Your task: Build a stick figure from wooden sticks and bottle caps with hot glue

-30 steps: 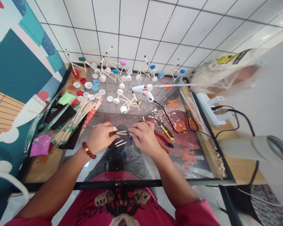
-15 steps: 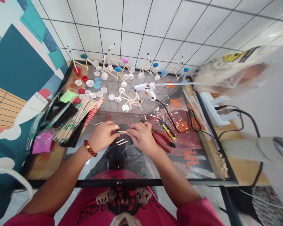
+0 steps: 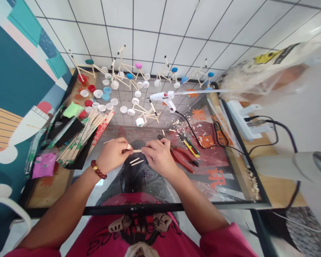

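Between my two hands, just above the glass tabletop, lie short wooden sticks point(image 3: 137, 151) side by side. My left hand point(image 3: 114, 154), with a beaded bracelet at the wrist, pinches their left end between thumb and finger. Closed on the right end are the fingers of my right hand point(image 3: 159, 156). Two more cut pieces of stick point(image 3: 137, 162) rest on the glass just below. Another stick point(image 3: 108, 141) lies partly behind my left hand. Red-handled pliers point(image 3: 183, 157) lie to the right of my right hand, their jaws partly hidden by it.
A white glue gun point(image 3: 164, 98) with a black cord lies at the back. Stick figures on bottle caps point(image 3: 147, 116) stand behind my hands. Loose caps point(image 3: 98, 93) and bundled chopsticks point(image 3: 81, 137) are at left. A yellow cutter point(image 3: 189, 147) lies right, near wood scraps.
Both hands stay at the sticks, still gripping their ends. The whole view has shifted slightly, so the things on the table appear a little further left.
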Motion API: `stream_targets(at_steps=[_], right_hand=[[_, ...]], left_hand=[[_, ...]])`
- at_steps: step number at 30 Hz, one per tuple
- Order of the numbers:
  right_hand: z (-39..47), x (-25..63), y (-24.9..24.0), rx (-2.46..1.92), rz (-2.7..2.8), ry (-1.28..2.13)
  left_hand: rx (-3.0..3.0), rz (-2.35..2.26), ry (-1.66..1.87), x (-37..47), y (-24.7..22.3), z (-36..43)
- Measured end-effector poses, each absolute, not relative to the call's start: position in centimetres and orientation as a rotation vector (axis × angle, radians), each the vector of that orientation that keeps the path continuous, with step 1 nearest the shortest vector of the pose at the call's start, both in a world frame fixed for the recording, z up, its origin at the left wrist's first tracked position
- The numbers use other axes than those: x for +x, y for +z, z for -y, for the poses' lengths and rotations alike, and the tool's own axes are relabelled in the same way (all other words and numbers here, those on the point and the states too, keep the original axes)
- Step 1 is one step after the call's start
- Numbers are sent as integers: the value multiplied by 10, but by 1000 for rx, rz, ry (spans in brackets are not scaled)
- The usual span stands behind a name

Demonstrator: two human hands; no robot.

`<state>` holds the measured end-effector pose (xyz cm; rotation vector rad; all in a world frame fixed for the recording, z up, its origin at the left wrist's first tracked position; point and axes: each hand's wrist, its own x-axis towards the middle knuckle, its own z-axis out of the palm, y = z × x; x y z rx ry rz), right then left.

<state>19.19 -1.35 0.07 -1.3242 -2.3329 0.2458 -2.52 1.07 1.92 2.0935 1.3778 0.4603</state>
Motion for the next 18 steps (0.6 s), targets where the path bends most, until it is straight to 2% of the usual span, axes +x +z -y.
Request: stream_targets(at_steps=[18], right_hand=[[11, 206, 16, -1367, 2229, 159]], left_hand=[[1998, -1368, 388, -30, 24, -15]])
